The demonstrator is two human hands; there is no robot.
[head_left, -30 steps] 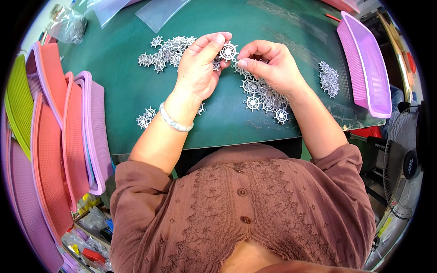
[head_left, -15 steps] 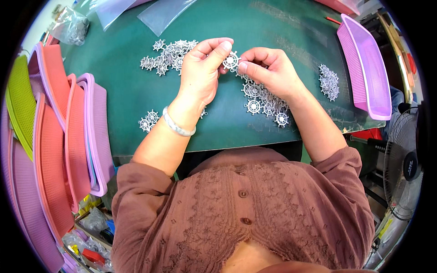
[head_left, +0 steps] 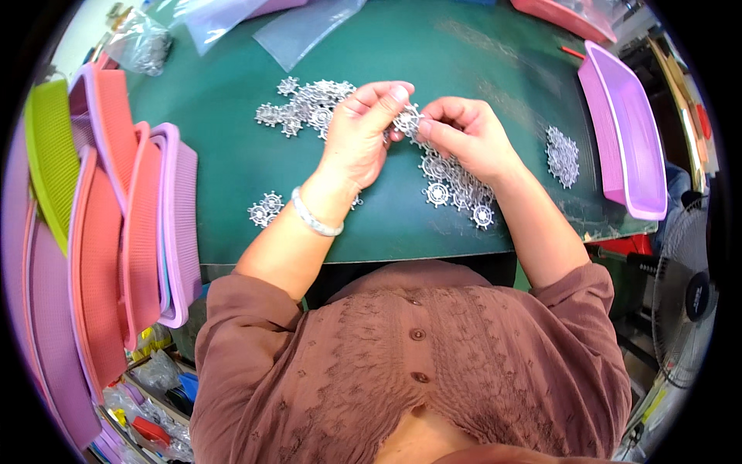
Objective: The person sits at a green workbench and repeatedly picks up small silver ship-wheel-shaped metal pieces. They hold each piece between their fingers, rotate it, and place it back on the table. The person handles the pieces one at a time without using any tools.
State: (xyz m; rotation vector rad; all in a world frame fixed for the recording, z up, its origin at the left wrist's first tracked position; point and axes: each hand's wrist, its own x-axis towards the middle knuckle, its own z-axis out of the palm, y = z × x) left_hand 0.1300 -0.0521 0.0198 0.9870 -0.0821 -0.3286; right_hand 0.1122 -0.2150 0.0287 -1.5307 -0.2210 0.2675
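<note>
Between my two hands is a silver ship's-wheel charm (head_left: pixel 407 119), held above the table. My left hand (head_left: pixel 359 133) pinches it from the left with thumb and fingers, a pale bangle (head_left: pixel 315 216) on that wrist. From the right, the thumb and forefinger of my right hand (head_left: pixel 471 141) close at the charm's edge. Partly under my right hand lies a heap of similar charms (head_left: pixel 456 183). Another charm heap (head_left: pixel 321 100) sits beyond my left hand, partly hidden by it. A few charms (head_left: pixel 267 209) lie left of my left forearm.
A small charm pile (head_left: pixel 563 157) lies at the right, near a purple plastic basket (head_left: pixel 607 131). Stacked baskets (head_left: pixel 139 232) in pink, purple and green crowd the left edge. Clear plastic bags (head_left: pixel 305 35) lie at the back of the green table (head_left: pixel 232 162). A fan (head_left: pixel 680 301) stands at right.
The whole view has shifted, so the table and hands appear lower and farther right. Both hands keep hold of the same charm, which looks slightly more tilted.
</note>
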